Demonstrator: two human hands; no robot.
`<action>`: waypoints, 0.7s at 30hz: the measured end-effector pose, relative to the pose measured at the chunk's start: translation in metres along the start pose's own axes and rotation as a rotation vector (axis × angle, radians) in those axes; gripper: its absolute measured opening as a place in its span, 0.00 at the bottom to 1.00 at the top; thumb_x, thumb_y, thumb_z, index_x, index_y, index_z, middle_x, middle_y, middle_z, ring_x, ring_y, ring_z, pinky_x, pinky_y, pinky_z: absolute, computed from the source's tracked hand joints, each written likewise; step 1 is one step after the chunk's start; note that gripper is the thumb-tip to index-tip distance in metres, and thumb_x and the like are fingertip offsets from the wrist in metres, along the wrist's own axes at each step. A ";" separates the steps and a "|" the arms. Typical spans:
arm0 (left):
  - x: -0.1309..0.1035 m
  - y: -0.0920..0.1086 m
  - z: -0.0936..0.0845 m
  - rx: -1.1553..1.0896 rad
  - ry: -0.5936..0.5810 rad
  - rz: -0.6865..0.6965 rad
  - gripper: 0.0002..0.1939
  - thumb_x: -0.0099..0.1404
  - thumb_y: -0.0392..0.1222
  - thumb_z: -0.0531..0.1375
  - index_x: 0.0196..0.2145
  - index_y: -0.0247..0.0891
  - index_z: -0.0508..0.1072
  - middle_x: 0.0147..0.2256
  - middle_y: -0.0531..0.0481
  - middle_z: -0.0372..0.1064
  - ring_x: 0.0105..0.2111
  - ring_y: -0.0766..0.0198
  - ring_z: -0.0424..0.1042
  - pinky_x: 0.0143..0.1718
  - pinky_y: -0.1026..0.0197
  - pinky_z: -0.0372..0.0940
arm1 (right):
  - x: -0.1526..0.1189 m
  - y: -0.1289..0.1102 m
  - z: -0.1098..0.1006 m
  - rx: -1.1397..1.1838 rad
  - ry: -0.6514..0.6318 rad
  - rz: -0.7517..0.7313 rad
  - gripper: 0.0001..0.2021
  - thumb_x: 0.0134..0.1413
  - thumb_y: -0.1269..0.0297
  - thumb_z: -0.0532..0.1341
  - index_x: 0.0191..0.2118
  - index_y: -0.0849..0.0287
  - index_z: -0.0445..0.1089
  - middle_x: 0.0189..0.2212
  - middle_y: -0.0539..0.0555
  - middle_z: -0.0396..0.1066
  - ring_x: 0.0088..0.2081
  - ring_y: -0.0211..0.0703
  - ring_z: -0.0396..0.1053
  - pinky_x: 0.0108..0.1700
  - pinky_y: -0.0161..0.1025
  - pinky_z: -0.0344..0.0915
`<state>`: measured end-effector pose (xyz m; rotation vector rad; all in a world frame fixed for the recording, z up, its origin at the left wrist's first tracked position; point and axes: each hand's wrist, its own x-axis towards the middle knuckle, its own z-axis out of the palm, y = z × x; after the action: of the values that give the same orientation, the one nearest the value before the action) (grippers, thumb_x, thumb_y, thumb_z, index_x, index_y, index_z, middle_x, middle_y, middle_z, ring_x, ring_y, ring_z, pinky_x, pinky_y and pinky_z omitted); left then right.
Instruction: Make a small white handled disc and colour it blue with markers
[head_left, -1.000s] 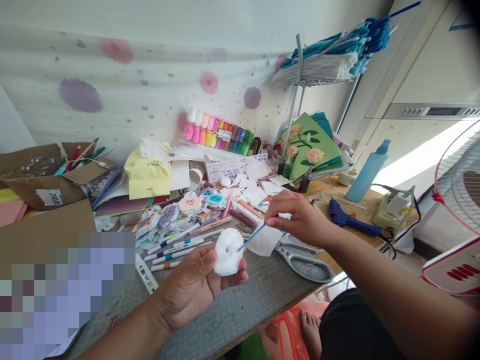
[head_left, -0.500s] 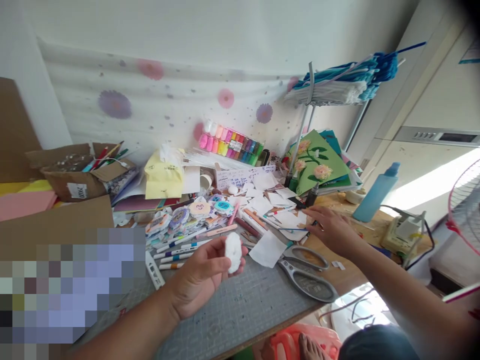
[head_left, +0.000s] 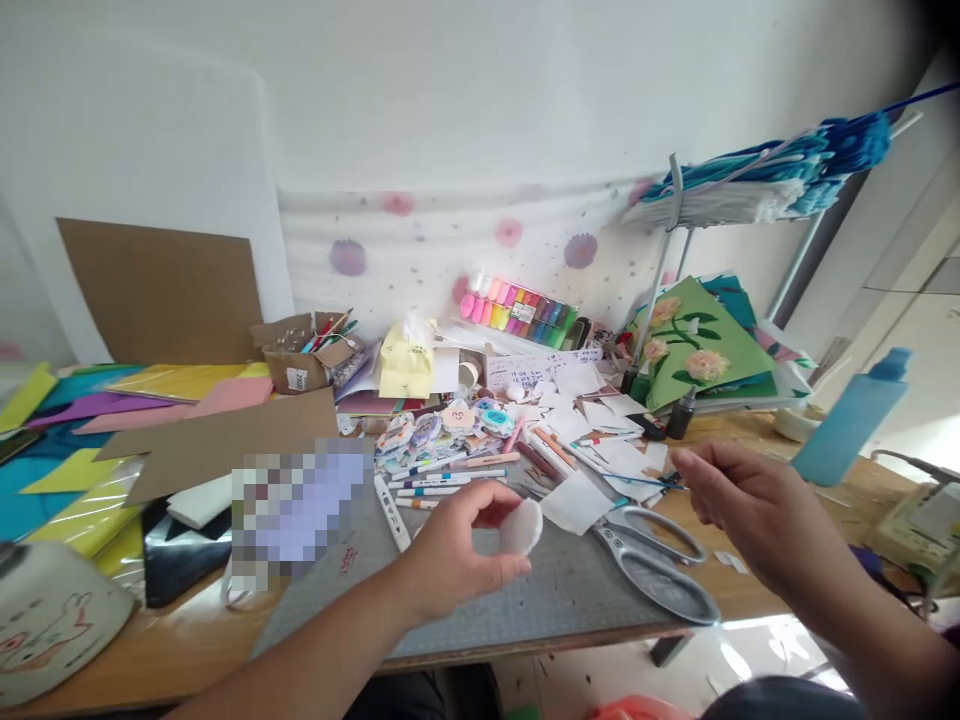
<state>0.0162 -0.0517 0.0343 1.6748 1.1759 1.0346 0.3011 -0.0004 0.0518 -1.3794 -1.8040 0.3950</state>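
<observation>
My left hand (head_left: 469,555) holds a round white fluffy piece (head_left: 521,527) between thumb and fingers, above the grey cutting mat (head_left: 465,620). My right hand (head_left: 739,485) is raised over the table's right part, its fingers pinched around the end of a thin blue stick (head_left: 634,479) that points left. Large grey scissors (head_left: 660,570) lie between my hands, below the stick. A square white paper (head_left: 577,502) rests just left of the scissors' handles.
Markers (head_left: 442,485), paper scraps and stickers (head_left: 427,430) cover the mat's back. A blue bottle (head_left: 851,420) stands right. Coloured paper and cardboard (head_left: 240,440) lie left, near a pale round object (head_left: 60,620). Behind are clay colours (head_left: 521,310) and a rack of pipe cleaners (head_left: 772,170).
The view has swung left. My left hand has turned the white piece. My right hand has lifted from the small dark items with the fingers now closed.
</observation>
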 end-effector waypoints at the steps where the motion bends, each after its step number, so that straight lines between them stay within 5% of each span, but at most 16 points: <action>1: -0.008 0.002 0.001 0.054 0.026 0.005 0.18 0.47 0.33 0.66 0.39 0.38 0.73 0.39 0.47 0.70 0.42 0.53 0.68 0.47 0.53 0.59 | -0.002 0.000 0.004 0.046 -0.032 -0.016 0.21 0.56 0.45 0.54 0.21 0.55 0.61 0.13 0.47 0.61 0.16 0.38 0.59 0.20 0.36 0.59; 4: -0.032 0.005 0.003 0.193 0.127 0.018 0.20 0.48 0.32 0.65 0.41 0.40 0.71 0.40 0.47 0.67 0.42 0.53 0.66 0.46 0.54 0.60 | -0.007 -0.002 0.020 0.154 -0.147 -0.094 0.12 0.57 0.53 0.56 0.36 0.57 0.69 0.19 0.49 0.68 0.21 0.41 0.66 0.25 0.38 0.66; 8: -0.053 0.005 0.005 0.338 0.227 0.039 0.19 0.48 0.29 0.63 0.39 0.40 0.70 0.40 0.47 0.66 0.42 0.53 0.66 0.45 0.54 0.59 | -0.022 -0.024 0.038 0.234 -0.301 -0.390 0.10 0.58 0.64 0.58 0.45 0.56 0.70 0.46 0.60 0.71 0.48 0.49 0.70 0.50 0.47 0.68; 11: -0.060 0.007 0.007 0.405 0.263 0.059 0.20 0.48 0.29 0.62 0.41 0.41 0.71 0.41 0.47 0.66 0.45 0.51 0.65 0.47 0.53 0.59 | -0.039 -0.048 0.048 0.223 -0.443 -0.580 0.22 0.53 0.62 0.64 0.55 0.56 0.65 0.57 0.62 0.63 0.57 0.52 0.62 0.58 0.49 0.61; 15: -0.066 0.008 0.014 0.436 0.266 0.074 0.20 0.49 0.30 0.62 0.41 0.43 0.73 0.42 0.46 0.67 0.46 0.49 0.66 0.47 0.53 0.60 | -0.058 -0.069 0.059 0.206 -0.546 -0.674 0.34 0.47 0.64 0.69 0.60 0.59 0.60 0.59 0.62 0.61 0.59 0.51 0.60 0.60 0.45 0.59; 21: -0.075 -0.007 0.029 0.421 0.262 0.013 0.25 0.45 0.29 0.64 0.43 0.43 0.71 0.39 0.47 0.72 0.40 0.49 0.70 0.42 0.52 0.64 | -0.074 -0.068 0.066 0.172 -0.550 -0.584 0.27 0.42 0.75 0.68 0.51 0.58 0.66 0.51 0.57 0.70 0.51 0.48 0.67 0.52 0.41 0.65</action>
<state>0.0246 -0.1274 0.0056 1.9057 1.6462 1.0922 0.2124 -0.0769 0.0260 -0.5995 -2.4411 0.6312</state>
